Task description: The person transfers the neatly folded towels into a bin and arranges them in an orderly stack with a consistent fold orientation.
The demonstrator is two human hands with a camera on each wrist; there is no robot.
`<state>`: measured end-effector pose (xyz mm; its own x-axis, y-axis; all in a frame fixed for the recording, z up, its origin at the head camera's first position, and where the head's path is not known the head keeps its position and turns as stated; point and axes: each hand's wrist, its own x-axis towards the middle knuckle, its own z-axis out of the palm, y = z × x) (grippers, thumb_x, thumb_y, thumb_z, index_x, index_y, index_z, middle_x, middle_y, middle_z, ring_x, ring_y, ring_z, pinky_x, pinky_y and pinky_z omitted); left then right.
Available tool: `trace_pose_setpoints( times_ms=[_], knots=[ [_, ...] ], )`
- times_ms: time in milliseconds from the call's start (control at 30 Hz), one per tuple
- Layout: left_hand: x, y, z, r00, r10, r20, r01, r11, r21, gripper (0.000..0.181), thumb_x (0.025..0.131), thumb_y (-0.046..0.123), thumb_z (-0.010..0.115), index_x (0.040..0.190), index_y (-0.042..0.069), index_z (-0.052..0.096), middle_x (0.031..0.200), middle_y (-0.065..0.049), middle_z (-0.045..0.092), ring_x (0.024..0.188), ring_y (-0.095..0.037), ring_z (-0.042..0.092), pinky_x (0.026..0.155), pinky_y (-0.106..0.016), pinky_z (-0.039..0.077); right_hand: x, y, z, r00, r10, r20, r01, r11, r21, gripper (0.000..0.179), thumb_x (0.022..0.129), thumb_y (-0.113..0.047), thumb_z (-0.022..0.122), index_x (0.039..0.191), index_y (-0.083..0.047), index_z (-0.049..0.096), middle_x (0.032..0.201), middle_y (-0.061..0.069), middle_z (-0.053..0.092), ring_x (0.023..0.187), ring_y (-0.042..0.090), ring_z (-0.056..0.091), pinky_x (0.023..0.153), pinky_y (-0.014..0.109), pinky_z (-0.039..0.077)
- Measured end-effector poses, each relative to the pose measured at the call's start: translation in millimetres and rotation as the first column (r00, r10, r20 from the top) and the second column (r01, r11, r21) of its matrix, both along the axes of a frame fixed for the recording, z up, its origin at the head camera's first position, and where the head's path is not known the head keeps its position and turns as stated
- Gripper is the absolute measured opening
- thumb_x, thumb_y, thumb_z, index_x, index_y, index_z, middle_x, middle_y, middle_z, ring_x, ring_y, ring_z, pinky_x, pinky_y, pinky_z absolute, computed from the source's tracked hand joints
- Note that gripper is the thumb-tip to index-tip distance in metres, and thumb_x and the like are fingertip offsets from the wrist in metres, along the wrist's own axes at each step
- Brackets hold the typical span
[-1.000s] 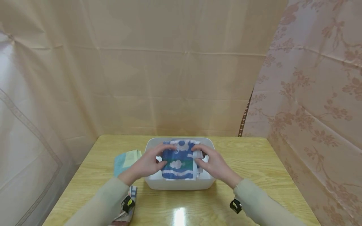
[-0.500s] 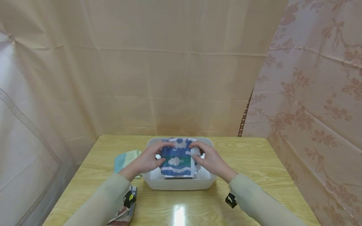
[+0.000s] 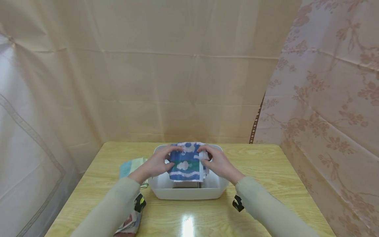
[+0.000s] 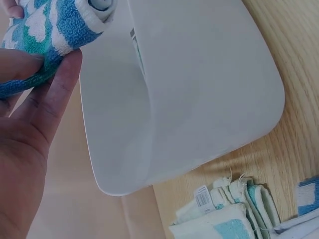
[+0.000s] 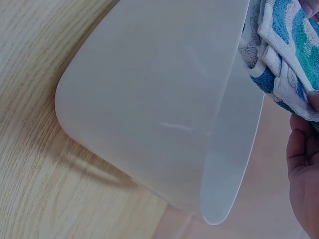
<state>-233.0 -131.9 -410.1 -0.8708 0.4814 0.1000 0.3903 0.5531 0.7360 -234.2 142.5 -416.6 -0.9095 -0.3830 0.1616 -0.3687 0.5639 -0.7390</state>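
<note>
A folded towel (image 3: 184,166), blue and green with white cloud shapes, is held up between both hands over a white plastic bin (image 3: 189,194). The left hand (image 3: 157,163) grips the towel's left edge, thumb in front and fingers at the top and behind. On the opposite edge, the right hand (image 3: 220,164) pinches the folded layers. The left wrist view shows the towel's rolled end (image 4: 99,12) above the bin's rim. Several stacked folds (image 5: 279,74) appear in the right wrist view. Beneath the towel, something flat and brownish (image 3: 185,185) lies inside the bin, mostly hidden.
Left of the bin lies a folded pale yellow and aqua towel (image 3: 133,167), with a label visible in the left wrist view. Another patterned cloth (image 3: 130,223) is partly hidden under the left forearm. A wooden table (image 3: 266,191) carries everything, with curtains (image 3: 189,82) behind.
Both hands have moved the towel slightly up and away over the bin. More of the bin's inside now shows below the towel's lower edge.
</note>
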Motion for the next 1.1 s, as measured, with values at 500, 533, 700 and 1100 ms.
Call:
trace_pose_setpoints(
  times_ms=[500,533,700,1100],
  knots=[
    [-20.5,5.7,-5.8,0.995,0.076,0.067,-0.073,0.996,-0.057,0.060,0.091,-0.006,0.068,0.138,0.029,0.059,0.141,-0.007,0.057,0.098,-0.025,0.064,0.076,-0.035,0.059,-17.5,-5.2,-4.3,0.995,-0.044,0.085,0.042,0.999,0.023,0.032,0.096,-0.008,0.069,0.124,-0.024,0.064,0.123,0.004,0.064,0.098,0.022,0.057,0.081,0.034,0.049],
    [-21.6,5.9,-6.2,0.994,0.080,0.073,-0.076,0.995,-0.060,0.059,0.091,-0.005,0.068,0.138,0.029,0.059,0.142,-0.007,0.056,0.098,-0.025,0.064,0.076,-0.035,0.059,-18.5,-5.6,-4.8,0.995,-0.049,0.087,0.046,0.999,0.027,0.032,0.096,-0.008,0.069,0.124,-0.024,0.064,0.124,0.004,0.064,0.098,0.022,0.057,0.082,0.035,0.050],
    [-24.7,6.9,-7.0,0.986,0.108,0.124,-0.102,0.993,-0.061,0.052,0.094,0.007,0.069,0.138,0.032,0.058,0.141,-0.007,0.056,0.095,-0.025,0.062,0.071,-0.034,0.058,-23.0,-7.5,-6.4,0.993,-0.069,0.095,0.065,0.997,0.046,0.032,0.097,-0.009,0.068,0.124,-0.025,0.064,0.128,0.004,0.063,0.103,0.023,0.057,0.089,0.038,0.050],
    [-32.9,12.1,-9.3,0.975,0.142,0.171,-0.127,0.987,-0.099,0.053,0.090,0.014,0.079,0.138,0.027,0.059,0.143,-0.012,0.055,0.096,-0.026,0.064,0.063,-0.031,0.059,-33.8,-12.2,-11.6,0.991,-0.097,0.094,0.087,0.991,0.105,0.033,0.095,-0.008,0.069,0.124,-0.023,0.064,0.124,0.007,0.066,0.099,0.023,0.058,0.088,0.040,0.051]
  ],
)
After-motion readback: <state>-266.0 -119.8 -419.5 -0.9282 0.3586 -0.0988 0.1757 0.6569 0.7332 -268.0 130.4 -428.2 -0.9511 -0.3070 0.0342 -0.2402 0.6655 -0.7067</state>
